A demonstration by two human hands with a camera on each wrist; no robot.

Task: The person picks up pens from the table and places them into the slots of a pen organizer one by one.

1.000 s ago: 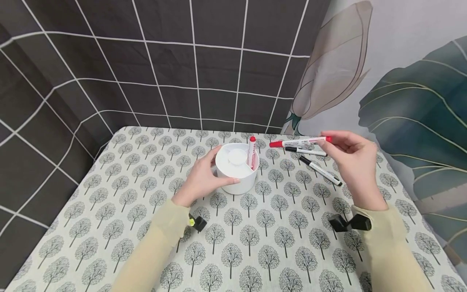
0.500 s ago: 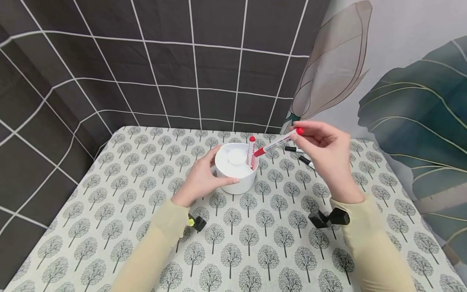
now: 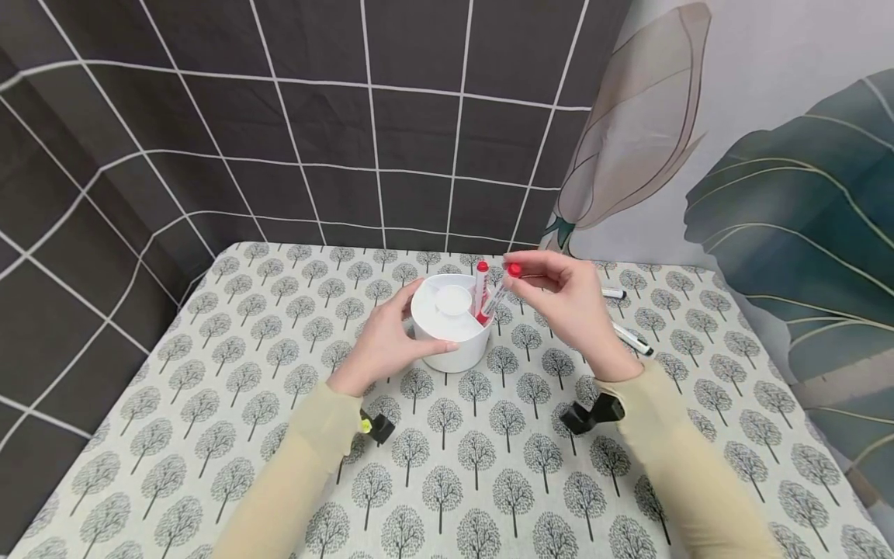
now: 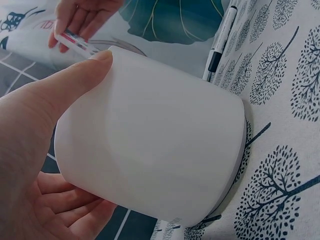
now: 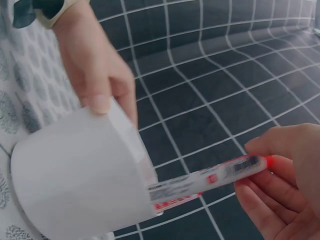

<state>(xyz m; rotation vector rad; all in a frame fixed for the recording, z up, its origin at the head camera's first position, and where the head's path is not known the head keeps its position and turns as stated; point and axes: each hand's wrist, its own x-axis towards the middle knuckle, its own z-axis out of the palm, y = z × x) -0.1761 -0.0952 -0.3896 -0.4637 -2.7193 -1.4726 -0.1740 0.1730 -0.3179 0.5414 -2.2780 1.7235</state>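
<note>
A round white pen holder point(image 3: 455, 353) with inner compartments stands on the table, gripped at its left side by my left hand point(image 3: 388, 335), thumb on the near wall. One red-capped marker point(image 3: 481, 286) stands upright in its right compartment. My right hand point(image 3: 562, 303) pinches a second red marker point(image 5: 215, 177) by its end, the red cap pointing down into that same compartment, its body tilted. In the right wrist view the marker's lower part is hidden inside the pen holder point(image 5: 82, 175).
Two black-and-white markers lie to the right, partly behind my right hand: the nearer marker point(image 3: 634, 340) and the farther marker point(image 3: 614, 293). A tree-print cloth point(image 3: 447, 466) covers the table. A dark grid-pattern curtain point(image 3: 314, 116) hangs behind.
My right hand has moved left from over the black markers to the pen holder, turning the red marker from nearly level to steep, its cap end now inside. My left hand stays put.
</note>
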